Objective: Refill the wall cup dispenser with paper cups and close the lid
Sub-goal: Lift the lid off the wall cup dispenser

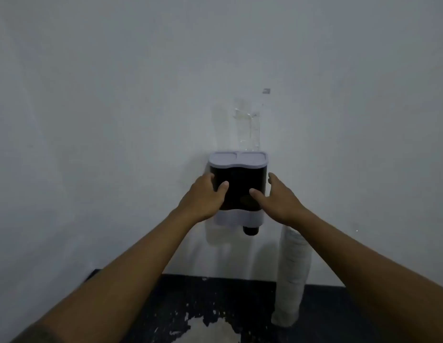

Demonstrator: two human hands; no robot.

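The cup dispenser (pixel 240 186) hangs on the white wall, with a dark front, a pale base and a pale lid (pixel 238 158) lying flat on top. My left hand (pixel 205 199) grips its left side, thumb on the dark front. My right hand (pixel 275 198) is at its right side, thumb touching the front and fingers spread beside the edge. A dark cup bottom (pixel 250 230) sticks out under the base. A tall stack of white paper cups (pixel 291 280) stands on the dark surface against the wall, below my right forearm.
A clear plastic bracket (pixel 249 129) is stuck to the wall just above the dispenser. Below lies a dark surface (pixel 215 298) with a patch of chipped, pale wear (pixel 210 330) near the bottom edge.
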